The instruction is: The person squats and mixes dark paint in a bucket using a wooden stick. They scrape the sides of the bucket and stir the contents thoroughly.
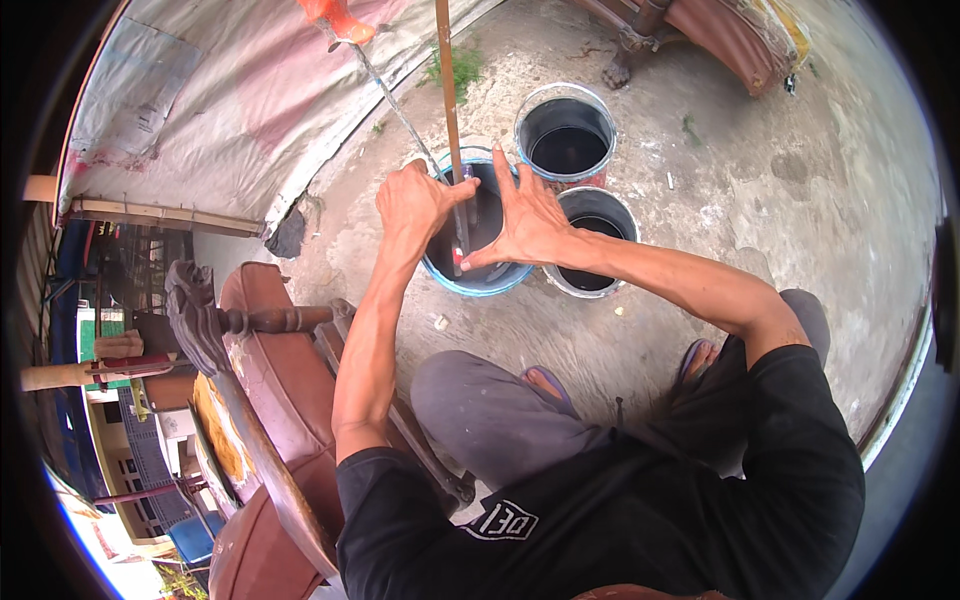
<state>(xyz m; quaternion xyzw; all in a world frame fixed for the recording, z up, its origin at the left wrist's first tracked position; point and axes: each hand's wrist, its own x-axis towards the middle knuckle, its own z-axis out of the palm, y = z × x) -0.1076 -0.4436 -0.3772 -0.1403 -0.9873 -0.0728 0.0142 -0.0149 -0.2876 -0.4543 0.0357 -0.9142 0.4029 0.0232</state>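
Observation:
A blue-rimmed bucket [476, 284] with dark contents stands before me. An upright brown wooden stick [447, 100] and a thin pale rod [385, 90], topped with a bright orange piece [338, 20], reach into it. My left hand [415, 205] is curled at the left rim where the rod passes, thumb across to the stick; what its fingers grip is hidden. My right hand [525, 220] is spread over the right side, its thumb touching or just beside a small red-and-white part low on the sticks.
Two dark-filled buckets [563, 170] [590, 288] stand to the right. A worn brown chair [280, 390] with carved wooden frame is at my left, another furniture piece [725, 45] at upper right. A stained tarp [175, 110] hangs at upper left. My feet [545, 385] rest on concrete [800, 230].

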